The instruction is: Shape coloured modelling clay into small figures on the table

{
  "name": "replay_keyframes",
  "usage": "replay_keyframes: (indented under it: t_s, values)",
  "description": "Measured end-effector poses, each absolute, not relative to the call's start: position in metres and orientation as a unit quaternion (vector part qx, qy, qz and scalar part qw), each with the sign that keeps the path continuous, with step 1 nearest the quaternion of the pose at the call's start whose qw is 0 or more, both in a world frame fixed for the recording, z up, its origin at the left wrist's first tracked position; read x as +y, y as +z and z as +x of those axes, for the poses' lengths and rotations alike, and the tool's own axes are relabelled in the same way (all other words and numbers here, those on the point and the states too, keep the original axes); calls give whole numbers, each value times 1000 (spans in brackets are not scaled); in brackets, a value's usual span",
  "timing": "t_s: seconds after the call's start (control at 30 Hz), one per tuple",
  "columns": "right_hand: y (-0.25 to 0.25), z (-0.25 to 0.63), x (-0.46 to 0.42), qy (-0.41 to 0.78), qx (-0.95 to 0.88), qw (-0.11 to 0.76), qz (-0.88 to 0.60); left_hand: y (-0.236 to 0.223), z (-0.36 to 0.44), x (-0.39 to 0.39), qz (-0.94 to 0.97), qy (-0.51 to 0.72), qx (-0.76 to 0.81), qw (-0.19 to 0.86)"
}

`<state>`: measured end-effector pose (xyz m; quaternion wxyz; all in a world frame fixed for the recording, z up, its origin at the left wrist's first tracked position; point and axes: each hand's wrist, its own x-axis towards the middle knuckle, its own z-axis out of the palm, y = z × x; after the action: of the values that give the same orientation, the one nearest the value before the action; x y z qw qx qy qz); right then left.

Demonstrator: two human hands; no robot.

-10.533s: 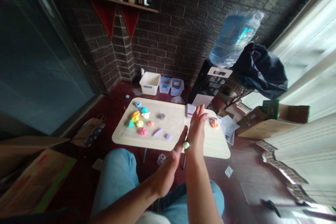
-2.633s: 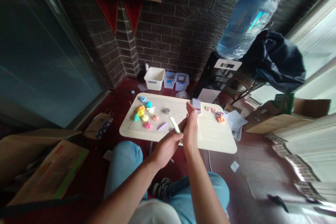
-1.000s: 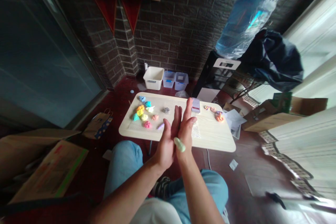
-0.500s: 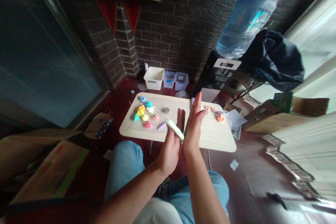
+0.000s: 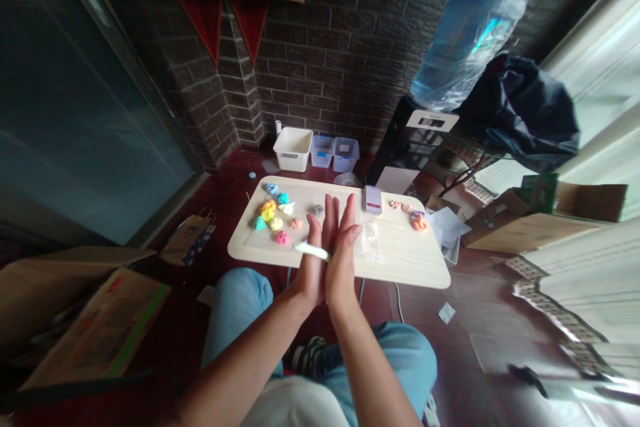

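My left hand (image 5: 311,267) and my right hand (image 5: 343,260) stand upright above the front of the table, palms facing each other and fingers stretched out. Between the palms they hold a thin, pale green roll of modelling clay (image 5: 311,250). One end of the roll sticks out to the left past my left thumb; the other is hidden between the hands. Beyond them lie lumps of clay: pink (image 5: 281,237), yellow (image 5: 268,211), teal (image 5: 259,223), cream (image 5: 276,223), peach (image 5: 297,223) and grey (image 5: 317,210).
A phone (image 5: 373,200) lies at the table's (image 5: 415,260) far edge. Right of it are small multicoloured clay pieces (image 5: 419,221). A clear textured mat (image 5: 367,247) lies under my hands. White (image 5: 293,150) and clear bins (image 5: 346,155) stand behind, beside a water dispenser (image 5: 400,147).
Both hands have shifted left, and my right hand has slid lower against the left. The clay roll has moved left between them. The phone shows now, while the purple clay piece is out of sight.
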<state>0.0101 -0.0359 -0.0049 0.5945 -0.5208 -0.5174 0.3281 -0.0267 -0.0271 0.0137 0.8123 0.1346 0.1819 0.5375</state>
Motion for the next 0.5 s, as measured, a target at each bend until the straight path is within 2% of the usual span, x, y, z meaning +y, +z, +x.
replay_keyframes:
  t_s: [0.17,0.5]
  values:
    - [14,33,-14,350,-429,635,-538,8,-17,-47,151,522,153,825]
    - [3,51,-1,327,-403,608,-600,-1,-22,-51,78,486,128,861]
